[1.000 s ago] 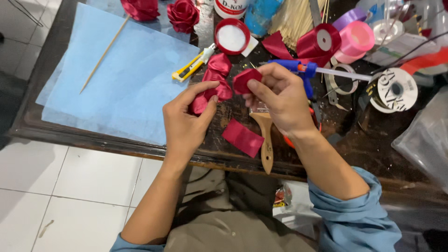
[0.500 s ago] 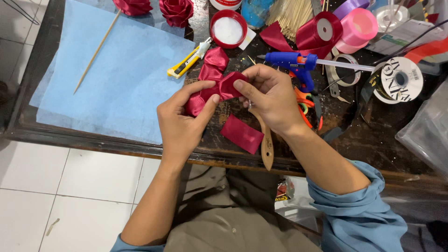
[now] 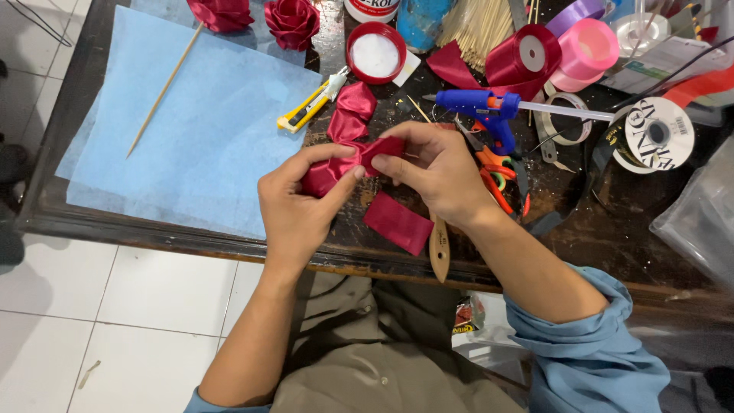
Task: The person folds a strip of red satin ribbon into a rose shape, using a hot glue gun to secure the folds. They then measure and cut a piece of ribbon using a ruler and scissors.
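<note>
above the front edge of a dark wooden table (image 3: 612,237), i am holding a folded piece of dark red satin ribbon (image 3: 348,164) between both hands. my left hand (image 3: 302,203) is pinching the ribbon's left end, thumb and fingers closed narrowly on the fabric. my right hand (image 3: 436,172) is gripping the right end, fingertips pressing on the fold. the ribbon is sitting in the air just over the table, between my two hands.

just below my hands a flat red ribbon strip (image 3: 397,222) is lying on the table, beside a wooden brush handle (image 3: 439,248). two more folded red petals (image 3: 352,111) are lying just beyond my hands. a yellow utility knife (image 3: 310,107) is resting at the edge of a light blue sheet (image 3: 199,122), where a thin wooden stick (image 3: 164,90) is lying. a blue glue gun (image 3: 482,107) is lying to the right, near red and pink ribbon spools (image 3: 550,53). two finished red ribbon roses (image 3: 256,15) are sitting at the far edge.
</note>
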